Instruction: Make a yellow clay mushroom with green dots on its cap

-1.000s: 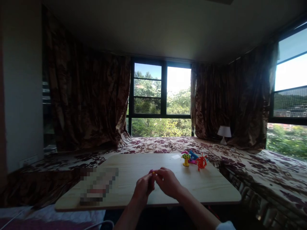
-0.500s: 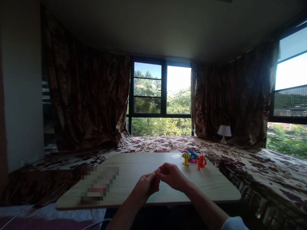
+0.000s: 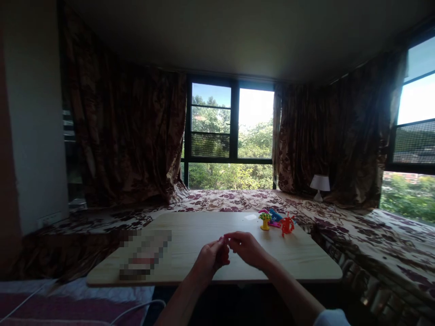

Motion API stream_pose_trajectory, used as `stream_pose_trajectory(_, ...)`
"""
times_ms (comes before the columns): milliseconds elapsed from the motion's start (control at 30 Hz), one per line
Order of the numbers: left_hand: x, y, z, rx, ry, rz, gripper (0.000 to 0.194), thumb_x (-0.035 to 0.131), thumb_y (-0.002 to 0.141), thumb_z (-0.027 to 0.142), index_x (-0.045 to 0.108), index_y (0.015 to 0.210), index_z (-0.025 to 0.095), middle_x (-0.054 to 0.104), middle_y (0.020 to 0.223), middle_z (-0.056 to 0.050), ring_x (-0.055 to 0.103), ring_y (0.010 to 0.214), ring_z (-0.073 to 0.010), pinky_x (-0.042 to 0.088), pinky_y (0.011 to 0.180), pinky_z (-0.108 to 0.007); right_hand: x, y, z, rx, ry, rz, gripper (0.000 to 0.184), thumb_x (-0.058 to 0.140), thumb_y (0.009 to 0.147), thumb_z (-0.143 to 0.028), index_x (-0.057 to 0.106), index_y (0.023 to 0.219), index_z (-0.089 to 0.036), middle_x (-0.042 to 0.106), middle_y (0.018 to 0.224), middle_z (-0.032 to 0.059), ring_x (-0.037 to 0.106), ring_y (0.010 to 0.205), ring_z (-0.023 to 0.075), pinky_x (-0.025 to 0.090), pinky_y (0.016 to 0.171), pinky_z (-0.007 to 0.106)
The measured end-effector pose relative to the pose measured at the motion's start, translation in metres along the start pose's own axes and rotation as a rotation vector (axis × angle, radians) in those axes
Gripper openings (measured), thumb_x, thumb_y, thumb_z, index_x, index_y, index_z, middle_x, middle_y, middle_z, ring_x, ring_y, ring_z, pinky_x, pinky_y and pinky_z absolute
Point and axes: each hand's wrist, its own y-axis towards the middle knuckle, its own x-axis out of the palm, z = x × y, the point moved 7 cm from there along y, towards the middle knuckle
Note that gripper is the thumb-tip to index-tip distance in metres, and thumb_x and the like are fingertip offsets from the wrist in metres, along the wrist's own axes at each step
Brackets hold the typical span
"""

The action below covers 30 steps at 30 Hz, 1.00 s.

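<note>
Above the near middle of the table, my left hand (image 3: 211, 259) is closed, its thumb and forefinger pinching a small pink piece (image 3: 222, 240). The piece is mostly covered by fingertips, so its exact kind is unclear. My right hand (image 3: 247, 249) meets it from the other side, fingertips pressed together at the same piece. Beyond the right hand stand small coloured figures: a yellow mushroom or tree shape with a green-dotted top (image 3: 265, 222), an orange-red many-armed figure (image 3: 287, 225), and a blue figure (image 3: 275, 215) with pink parts beside it.
The pale wooden table (image 3: 183, 226) has rounded corners. A blurred-out flat object (image 3: 146, 256) lies on its left side, and a small white sheet (image 3: 250, 217) near the far edge. Behind are a flower-patterned ledge (image 3: 217, 199) and a white lamp (image 3: 319, 186). A white cable (image 3: 136, 308) runs below left.
The right hand's fingers have straightened slightly and shifted over the pink piece, while the left hand keeps its pinch. The whole view has shifted a little with the head.
</note>
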Motion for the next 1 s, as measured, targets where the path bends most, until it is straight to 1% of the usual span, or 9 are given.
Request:
stream_pose_trajectory(200, 0.026, 0.013, 0.035, 0.046, 0.029, -0.051, 0.012, 0.058, 0.067, 0.024, 0.055, 0.066, 0.013, 0.041, 0.05, 0.004, 0.034, 0.041, -0.0047, 0.027, 0.039, -0.019, -0.033, 0.026, -0.004, 0.024, 0.129, -0.118, 0.029, 0.056, 0.076, -0.036, 0.066, 0.094, -0.016, 0.059, 0.064, -0.0004, 0.052, 0.057, 0.0099, 0.041, 0.053, 0.021)
stream_pose_trajectory(367, 0.038, 0.023, 0.056, 0.12, 0.028, -0.02, 0.015, 0.054, 0.068, 0.023, 0.048, 0.058, 0.015, 0.034, 0.045, 0.007, 0.028, 0.037, -0.0031, 0.021, 0.037, -0.018, -0.054, 0.036, -0.026, -0.04, 0.01, 0.088, 0.024, 0.059, 0.074, -0.037, 0.066, 0.082, -0.016, 0.057, 0.062, -0.0012, 0.049, 0.057, 0.0092, 0.037, 0.051, 0.02)
stream_pose_trajectory(467, 0.037, 0.021, 0.049, 0.114, 0.018, -0.003, 0.019, 0.052, 0.073, 0.034, 0.053, 0.069, 0.016, 0.047, 0.051, 0.003, 0.041, 0.043, -0.0069, 0.03, 0.039, -0.019, -0.049, 0.027, -0.029, -0.004, -0.108, 0.22, 0.019, 0.055, 0.077, -0.033, 0.065, 0.083, -0.017, 0.058, 0.063, -0.0011, 0.05, 0.057, 0.0097, 0.037, 0.052, 0.02)
stream_pose_trajectory(567, 0.029, 0.018, 0.033, 0.04, -0.053, 0.01, 0.025, 0.053, 0.073, 0.04, 0.054, 0.07, 0.015, 0.05, 0.052, 0.002, 0.047, 0.046, -0.0098, 0.035, 0.04, -0.02, -0.037, 0.018, -0.027, -0.01, -0.2, 0.231, 0.014, 0.055, 0.077, -0.029, 0.066, 0.081, -0.02, 0.059, 0.068, 0.0001, 0.052, 0.061, 0.0111, 0.039, 0.057, 0.022)
stream_pose_trajectory(667, 0.019, 0.016, 0.02, -0.005, -0.139, 0.031, 0.02, 0.055, 0.074, 0.033, 0.054, 0.07, 0.014, 0.054, 0.055, -0.001, 0.053, 0.049, -0.0108, 0.042, 0.045, -0.023, -0.03, 0.013, -0.02, -0.037, -0.158, 0.192, 0.015, 0.053, 0.078, -0.024, 0.067, 0.083, -0.021, 0.06, 0.073, 0.0009, 0.054, 0.064, 0.0116, 0.042, 0.06, 0.023)
stream_pose_trajectory(767, 0.01, 0.015, 0.01, -0.007, -0.205, 0.069, 0.015, 0.056, 0.073, 0.022, 0.055, 0.084, 0.012, 0.061, 0.07, -0.006, 0.06, 0.064, -0.0142, 0.048, 0.058, -0.026, -0.032, 0.01, -0.002, 0.008, -0.012, 0.193, 0.02, 0.05, 0.078, -0.022, 0.068, 0.086, -0.019, 0.061, 0.076, 0.002, 0.056, 0.065, 0.0119, 0.044, 0.06, 0.023)
stream_pose_trajectory(833, 0.005, 0.016, 0.004, 0.01, -0.256, 0.102, 0.016, 0.055, 0.072, 0.015, 0.054, 0.087, 0.012, 0.06, 0.067, -0.004, 0.059, 0.06, -0.0116, 0.047, 0.056, -0.024, -0.033, 0.008, 0.01, 0.064, 0.08, 0.217, 0.022, 0.048, 0.078, -0.021, 0.067, 0.087, -0.018, 0.061, 0.076, 0.0026, 0.057, 0.065, 0.0122, 0.046, 0.059, 0.023)
stream_pose_trajectory(933, 0.003, 0.017, -0.007, 0.021, -0.326, 0.117, 0.005, 0.052, 0.071, 0.013, 0.05, 0.075, 0.015, 0.045, 0.049, 0.006, 0.042, 0.038, -0.0047, 0.035, 0.038, -0.017, -0.025, 0.01, 0.02, 0.116, 0.143, 0.246, 0.024, 0.044, 0.078, -0.019, 0.066, 0.087, -0.016, 0.061, 0.072, 0.0025, 0.057, 0.061, 0.012, 0.047, 0.058, 0.024)
stream_pose_trajectory(1000, 0.008, 0.018, -0.015, -0.005, -0.365, 0.092, 0.004, 0.05, 0.072, 0.016, 0.048, 0.069, 0.016, 0.039, 0.045, 0.007, 0.036, 0.035, -0.0047, 0.03, 0.034, -0.017, -0.016, 0.014, 0.018, 0.128, 0.141, 0.265, 0.026, 0.04, 0.08, -0.019, 0.064, 0.09, -0.015, 0.06, 0.072, 0.003, 0.057, 0.061, 0.0122, 0.047, 0.058, 0.024)
